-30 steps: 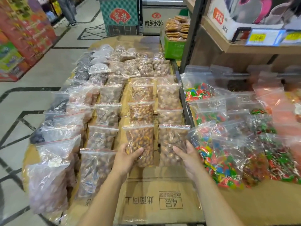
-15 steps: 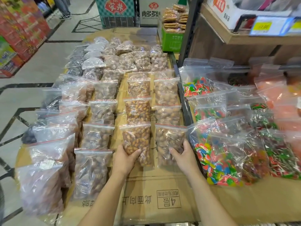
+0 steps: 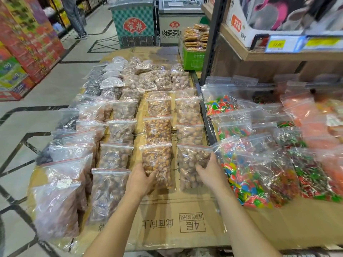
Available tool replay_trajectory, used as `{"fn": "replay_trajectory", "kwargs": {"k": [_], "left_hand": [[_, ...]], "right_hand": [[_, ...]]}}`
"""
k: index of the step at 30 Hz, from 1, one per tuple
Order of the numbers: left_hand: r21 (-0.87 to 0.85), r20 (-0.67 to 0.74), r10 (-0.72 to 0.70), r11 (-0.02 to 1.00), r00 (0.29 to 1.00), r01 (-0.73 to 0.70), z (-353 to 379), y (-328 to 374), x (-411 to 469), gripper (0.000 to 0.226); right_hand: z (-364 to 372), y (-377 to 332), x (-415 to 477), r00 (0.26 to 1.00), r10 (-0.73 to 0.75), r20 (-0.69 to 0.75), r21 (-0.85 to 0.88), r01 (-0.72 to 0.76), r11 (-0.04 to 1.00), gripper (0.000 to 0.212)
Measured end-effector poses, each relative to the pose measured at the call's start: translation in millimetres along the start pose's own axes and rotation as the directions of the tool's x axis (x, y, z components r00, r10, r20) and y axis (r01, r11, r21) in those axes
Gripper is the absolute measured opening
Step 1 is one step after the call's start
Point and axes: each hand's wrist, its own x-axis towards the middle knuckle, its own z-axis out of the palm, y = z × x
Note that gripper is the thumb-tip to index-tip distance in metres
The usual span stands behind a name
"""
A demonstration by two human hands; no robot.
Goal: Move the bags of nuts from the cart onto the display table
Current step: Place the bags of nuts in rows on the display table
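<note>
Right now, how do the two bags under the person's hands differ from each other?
The left-hand bag holds darker, orange-brown, elongated nuts; the right-hand bag holds paler, rounder, tan ones. The left hand rests on its bag's lower left edge, while the right hand touches its bag's right side. The right-hand bag lies next to the coloured candy bags; the left-hand bag sits one column inward. Both are clear zip bags lying flat on the cardboard, front of their columns.

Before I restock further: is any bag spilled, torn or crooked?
Nothing stands out. The bags under the left hand and right hand lie flat in their rows on the cardboard, zips shut, no loose nuts.
</note>
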Motion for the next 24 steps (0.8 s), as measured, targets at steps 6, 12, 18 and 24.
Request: {"fn": "replay_trajectory", "kwargs": {"k": [6,12,18,24], "left_hand": [[0.148,0.033,0.172,0.973,0.984,-0.175,-31.0,28.6,-23.0,0.064],[0.426,0.055,0.359,0.835,0.932,-0.348,-64.7,42.4,-40.3,0.046],[0.540,0.182,0.476,0.683,0.860,-0.492,-82.4,36.9,-65.6,0.055],[0.564,0.302,0.592,0.521,0.747,-0.641,-79.3,45.0,-101.3,0.057]], "right_hand": [[-8.9,-26.8,-36.5,0.998,-0.037,-0.046,-0.349,0.019,0.937,0.073],[-8.6,-53.4,-94.1,0.988,-0.132,-0.075,-0.521,0.074,0.851,0.060],[-2.1,-61.4,-148.0,0.992,-0.012,-0.122,-0.634,-0.069,0.771,0.063],[0.1,-33.0,-196.1,0.980,0.049,-0.191,-0.616,-0.159,0.772,0.060]]}}
